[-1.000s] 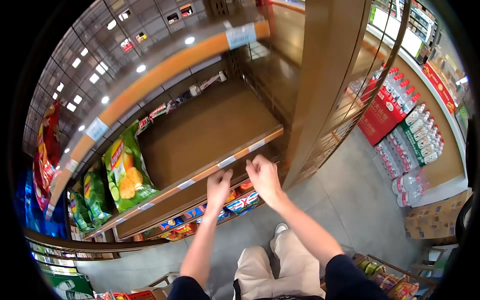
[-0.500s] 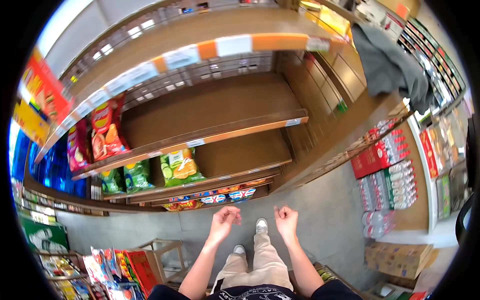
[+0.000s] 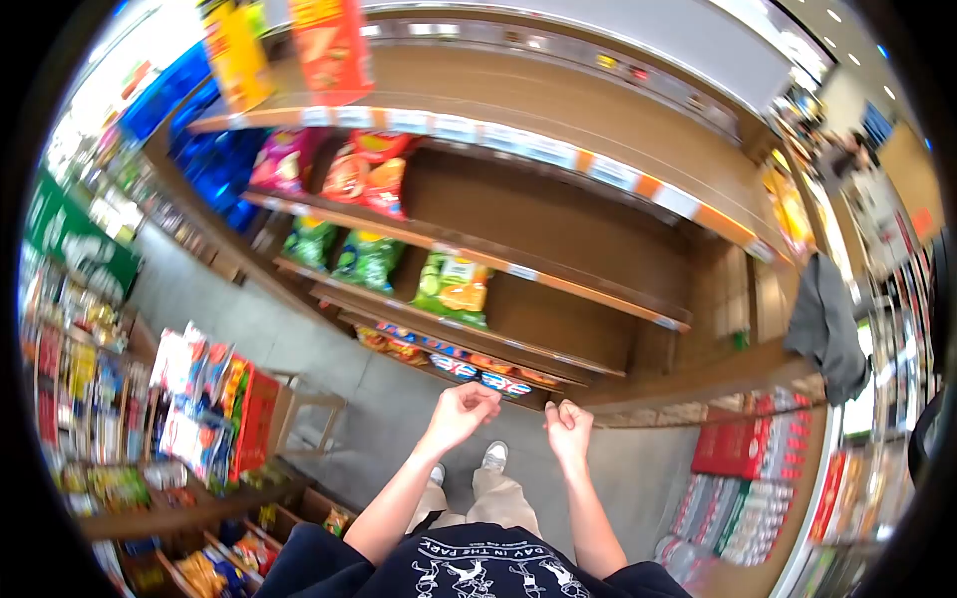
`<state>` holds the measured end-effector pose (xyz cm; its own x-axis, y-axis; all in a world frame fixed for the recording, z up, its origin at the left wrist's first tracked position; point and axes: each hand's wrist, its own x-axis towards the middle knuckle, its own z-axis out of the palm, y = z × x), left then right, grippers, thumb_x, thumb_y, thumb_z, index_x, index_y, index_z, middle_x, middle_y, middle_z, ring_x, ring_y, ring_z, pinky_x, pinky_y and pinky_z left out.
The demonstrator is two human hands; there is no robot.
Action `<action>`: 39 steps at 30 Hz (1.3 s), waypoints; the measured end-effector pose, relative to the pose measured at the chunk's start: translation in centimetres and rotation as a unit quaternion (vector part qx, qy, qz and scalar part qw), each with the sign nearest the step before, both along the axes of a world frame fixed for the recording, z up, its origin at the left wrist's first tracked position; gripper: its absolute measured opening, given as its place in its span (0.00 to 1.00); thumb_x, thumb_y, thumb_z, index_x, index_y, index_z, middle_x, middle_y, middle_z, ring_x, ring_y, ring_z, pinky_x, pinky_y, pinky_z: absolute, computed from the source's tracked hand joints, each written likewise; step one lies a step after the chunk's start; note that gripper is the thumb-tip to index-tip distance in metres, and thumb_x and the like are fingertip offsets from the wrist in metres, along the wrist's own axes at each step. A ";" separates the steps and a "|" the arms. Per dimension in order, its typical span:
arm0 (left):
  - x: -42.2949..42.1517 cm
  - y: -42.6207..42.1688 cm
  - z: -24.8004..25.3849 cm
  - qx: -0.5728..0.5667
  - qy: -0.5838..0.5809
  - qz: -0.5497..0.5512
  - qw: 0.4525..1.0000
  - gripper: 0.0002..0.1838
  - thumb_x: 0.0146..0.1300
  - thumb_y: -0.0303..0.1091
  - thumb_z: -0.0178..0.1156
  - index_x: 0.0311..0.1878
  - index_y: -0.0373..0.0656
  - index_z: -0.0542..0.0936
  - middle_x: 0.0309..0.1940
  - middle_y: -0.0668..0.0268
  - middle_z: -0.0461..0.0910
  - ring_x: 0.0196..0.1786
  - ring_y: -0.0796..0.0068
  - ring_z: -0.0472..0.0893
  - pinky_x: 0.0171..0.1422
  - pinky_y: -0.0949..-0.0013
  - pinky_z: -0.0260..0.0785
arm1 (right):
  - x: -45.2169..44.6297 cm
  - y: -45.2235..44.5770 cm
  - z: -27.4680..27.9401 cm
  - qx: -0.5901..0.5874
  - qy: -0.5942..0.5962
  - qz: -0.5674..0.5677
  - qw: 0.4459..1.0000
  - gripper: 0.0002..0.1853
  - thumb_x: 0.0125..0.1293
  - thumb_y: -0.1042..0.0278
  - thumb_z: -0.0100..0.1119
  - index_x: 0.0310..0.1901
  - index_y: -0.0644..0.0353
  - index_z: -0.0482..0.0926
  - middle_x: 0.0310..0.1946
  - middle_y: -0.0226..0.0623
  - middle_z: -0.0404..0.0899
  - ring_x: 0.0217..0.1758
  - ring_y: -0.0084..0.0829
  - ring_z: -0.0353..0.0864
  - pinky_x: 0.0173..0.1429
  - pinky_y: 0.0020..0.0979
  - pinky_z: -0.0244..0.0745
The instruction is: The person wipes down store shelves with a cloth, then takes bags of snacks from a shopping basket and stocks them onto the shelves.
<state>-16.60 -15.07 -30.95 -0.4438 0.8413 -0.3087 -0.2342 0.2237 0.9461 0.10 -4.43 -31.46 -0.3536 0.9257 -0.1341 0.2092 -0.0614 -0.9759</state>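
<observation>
Both hands are raised in front of my body, apart from each other and over the grey floor. My left hand [image 3: 464, 414] has its fingers curled together, and whether anything small is between them cannot be made out. My right hand [image 3: 569, 429] is closed in a loose fist, with nothing visible in it. Beyond them stands a brown shelf unit [image 3: 558, 219]. On it are red chip bags [image 3: 367, 177], a green and yellow chip bag [image 3: 454, 286], green bags [image 3: 367, 259] and, on the lowest level, blue and white packs [image 3: 503, 384].
A red basket of snacks [image 3: 254, 419] and a wooden stool [image 3: 309, 414] stand at left. Snack bins [image 3: 214, 573] are at lower left. A grey cloth [image 3: 827, 329] hangs at the shelf's right end. Packs of bottles [image 3: 733, 513] lie at right. A person [image 3: 842, 154] is far back.
The view has pulled back from the shelf and swung left. Both hands have moved away from the lower shelf edge, and their fingers remain curled.
</observation>
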 end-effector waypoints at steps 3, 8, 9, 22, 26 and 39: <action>-1.1 -2.7 1.1 -0.002 0.033 0.056 0.998 0.08 0.64 0.28 0.60 0.42 0.33 0.81 0.31 0.62 0.84 0.35 0.78 0.83 0.41 0.73 0.76 | -3.5 0.1 -0.1 -0.007 0.023 0.084 0.996 0.29 0.64 0.77 0.58 0.14 0.53 0.48 0.15 0.26 0.62 0.16 0.18 0.69 0.22 0.25 0.63; -4.1 -9.2 1.9 0.005 0.031 0.200 0.979 0.08 0.67 0.29 0.57 0.42 0.36 0.82 0.34 0.66 0.83 0.38 0.78 0.82 0.41 0.73 0.75 | -9.5 -2.2 2.0 0.001 0.034 0.216 0.976 0.30 0.64 0.79 0.58 0.15 0.51 0.48 0.13 0.24 0.60 0.16 0.16 0.67 0.22 0.23 0.62; -4.6 -10.7 1.9 0.008 0.032 0.225 0.974 0.08 0.67 0.29 0.57 0.42 0.36 0.82 0.34 0.66 0.83 0.38 0.78 0.82 0.41 0.73 0.75 | -10.6 -3.0 1.8 0.004 0.059 0.247 0.967 0.30 0.64 0.78 0.58 0.15 0.51 0.48 0.13 0.24 0.60 0.16 0.16 0.67 0.22 0.23 0.63; -10.1 -28.9 -0.1 0.132 -0.015 0.557 0.820 0.08 0.73 0.31 0.44 0.39 0.42 0.71 0.28 0.64 0.77 0.34 0.70 0.81 0.33 0.66 0.78 | -23.8 -18.0 4.5 -0.012 0.042 0.475 0.879 0.20 0.65 0.73 0.64 0.22 0.55 0.61 0.19 0.21 0.63 0.21 0.13 0.66 0.27 0.22 0.75; -12.0 -34.1 0.7 0.149 -0.015 0.585 0.797 0.09 0.74 0.32 0.44 0.40 0.41 0.71 0.28 0.64 0.78 0.34 0.71 0.81 0.35 0.66 0.78 | -26.9 -21.7 4.6 -0.023 0.067 0.495 0.866 0.15 0.63 0.77 0.63 0.26 0.56 0.64 0.22 0.22 0.66 0.23 0.13 0.69 0.28 0.21 0.76; -18.9 -41.9 0.7 0.069 0.002 0.672 0.737 0.10 0.72 0.33 0.50 0.45 0.37 0.78 0.31 0.65 0.80 0.35 0.75 0.82 0.37 0.69 0.79 | -38.3 -28.7 4.1 0.018 0.049 0.561 0.826 0.25 0.61 0.73 0.66 0.17 0.53 0.57 0.15 0.20 0.63 0.19 0.13 0.66 0.27 0.21 0.71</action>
